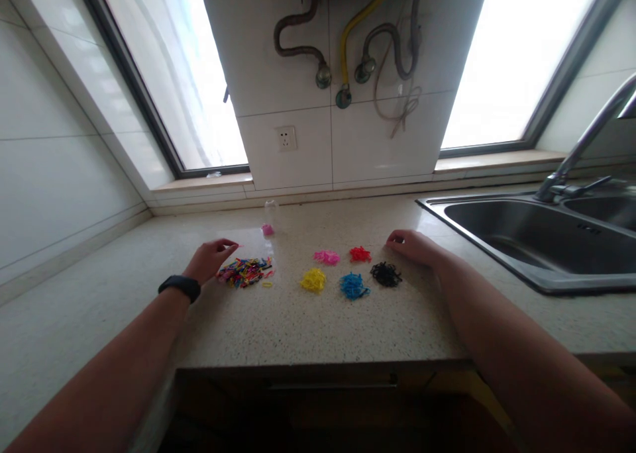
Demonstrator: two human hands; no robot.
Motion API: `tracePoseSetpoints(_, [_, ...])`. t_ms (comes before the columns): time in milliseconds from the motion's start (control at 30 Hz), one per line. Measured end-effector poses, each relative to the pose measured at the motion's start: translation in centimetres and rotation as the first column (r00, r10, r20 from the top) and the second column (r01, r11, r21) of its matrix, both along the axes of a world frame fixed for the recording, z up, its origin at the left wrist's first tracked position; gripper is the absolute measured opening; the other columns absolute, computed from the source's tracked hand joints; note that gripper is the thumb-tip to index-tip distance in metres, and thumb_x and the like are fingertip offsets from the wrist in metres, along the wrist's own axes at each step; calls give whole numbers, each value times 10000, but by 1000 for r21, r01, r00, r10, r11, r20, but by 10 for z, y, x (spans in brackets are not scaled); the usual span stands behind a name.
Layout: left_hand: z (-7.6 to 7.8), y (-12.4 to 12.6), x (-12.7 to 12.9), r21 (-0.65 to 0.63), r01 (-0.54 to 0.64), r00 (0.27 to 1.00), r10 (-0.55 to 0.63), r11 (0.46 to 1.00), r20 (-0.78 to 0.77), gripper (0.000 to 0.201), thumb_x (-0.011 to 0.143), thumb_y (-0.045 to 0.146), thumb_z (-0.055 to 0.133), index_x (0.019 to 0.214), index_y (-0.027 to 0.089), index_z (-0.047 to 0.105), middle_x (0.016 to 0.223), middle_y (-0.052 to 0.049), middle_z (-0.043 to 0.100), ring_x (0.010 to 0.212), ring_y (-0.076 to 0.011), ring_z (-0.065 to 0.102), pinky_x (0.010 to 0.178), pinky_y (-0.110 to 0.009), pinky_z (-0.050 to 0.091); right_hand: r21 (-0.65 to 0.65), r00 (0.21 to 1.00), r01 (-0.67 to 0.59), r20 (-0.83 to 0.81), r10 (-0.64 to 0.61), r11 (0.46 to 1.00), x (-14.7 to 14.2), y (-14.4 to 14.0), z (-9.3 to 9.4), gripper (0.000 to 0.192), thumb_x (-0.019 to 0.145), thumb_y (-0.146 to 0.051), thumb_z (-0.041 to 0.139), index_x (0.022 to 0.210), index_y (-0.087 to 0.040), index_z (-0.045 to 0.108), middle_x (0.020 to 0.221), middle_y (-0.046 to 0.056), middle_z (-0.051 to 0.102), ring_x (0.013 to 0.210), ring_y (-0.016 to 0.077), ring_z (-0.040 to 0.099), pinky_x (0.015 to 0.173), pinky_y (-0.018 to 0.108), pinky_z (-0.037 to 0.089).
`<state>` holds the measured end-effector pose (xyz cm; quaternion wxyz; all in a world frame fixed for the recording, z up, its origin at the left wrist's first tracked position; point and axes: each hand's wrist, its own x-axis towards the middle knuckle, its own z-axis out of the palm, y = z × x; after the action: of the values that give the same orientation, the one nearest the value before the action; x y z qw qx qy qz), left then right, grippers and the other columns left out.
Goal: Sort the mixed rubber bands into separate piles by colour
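Sorting tiny elastic bands by colour on a pale speckled stone countertop point(318, 327), by the look of it, and roughly partway in. Left hand point(211, 259), black band on the wrist, resting right at the far-left edge of the mixed multicoloured heap of small rubber bands point(244, 271), fingers curled loosely with thumb and forefinger close together near the heap; hard to tell whether anything is actually pinched between them. Right hand point(415, 246) lying flat-ish on the counter, fingers relaxed and pointing left, holding nothing, just beside the small red pile of bands point(360, 254) and just behind the black pile of bands point(385, 275). Already separated out: pink pile point(326, 257), yellow pile point(313, 280), blue pile point(354, 286), plus that red and black, all sitting apart from each other in two loose rows between the hands. Still a decent mixed heap left, about as big as or bigger than any single sorted pile, so probably a fair bit of picking to go. Mixed heap seems to sit on a clear plastic bag or sheet point(251, 241), with a small clear bottle with something pink at its base point(269, 218) just behind it. Stainless steel sink point(527, 267) off to the right, well apart from the piles.
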<state>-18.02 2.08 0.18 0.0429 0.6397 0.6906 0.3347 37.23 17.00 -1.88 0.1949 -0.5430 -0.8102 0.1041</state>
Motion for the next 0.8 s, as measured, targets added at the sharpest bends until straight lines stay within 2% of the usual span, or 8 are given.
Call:
tracePoseSetpoints(100, [15, -2, 32, 57, 37, 990, -45, 998, 134, 480, 808, 579, 618, 961, 140, 736, 576, 24, 528, 522, -111, 415, 499, -238, 291, 4, 1000, 7, 8, -7, 1000, 0, 0, 0, 228, 827, -398, 601, 914, -232, 731, 882, 53, 733, 751, 188, 645, 643, 270, 451])
tracePoseSetpoints(200, [32, -10, 77, 98, 156, 956, -176, 983, 236, 404, 826, 520, 644, 953, 143, 718, 568, 39, 461, 517, -100, 375, 476, -228, 253, 12, 1000, 8, 17, -8, 1000, 0, 0, 0, 226, 836, -390, 595, 920, -229, 729, 890, 55, 731, 755, 188, 646, 650, 271, 455])
tracePoseSetpoints(333, [55, -35, 140, 128, 334, 889, -357, 934, 287, 297, 854, 436, 660, 967, 163, 698, 604, 38, 455, 532, -93, 377, 476, -213, 281, 7, 1000, 13, 22, -13, 1000, -1, -1, 1, 219, 842, -382, 594, 925, -229, 727, 903, 56, 732, 766, 188, 648, 675, 274, 465])
tracePoseSetpoints(433, [68, -59, 173, 112, 426, 845, -439, 898, 305, 255, 876, 410, 653, 975, 177, 687, 602, 46, 436, 530, -86, 361, 469, -205, 282, -2, 1000, 20, 22, -20, 1000, -2, -2, 2, 218, 840, -383, 601, 929, -229, 728, 907, 57, 735, 768, 189, 648, 680, 275, 467])
tracePoseSetpoints(567, [79, -84, 196, 94, 468, 827, -472, 879, 305, 236, 878, 408, 663, 953, 185, 686, 604, 51, 423, 545, -84, 360, 482, -204, 295, -4, 1000, 20, 13, -20, 1000, -2, -4, 3, 218, 835, -377, 609, 935, -228, 733, 917, 62, 737, 769, 189, 644, 679, 273, 467])
tracePoseSetpoints(800, [88, -103, 212, 122, 494, 803, -506, 861, 315, 216, 860, 399, 687, 908, 189, 692, 587, 50, 437, 518, -76, 359, 457, -200, 292, -19, 999, 24, 27, -23, 1000, -4, -8, 8, 225, 841, -387, 607, 940, -228, 731, 921, 65, 737, 772, 191, 649, 682, 272, 473])
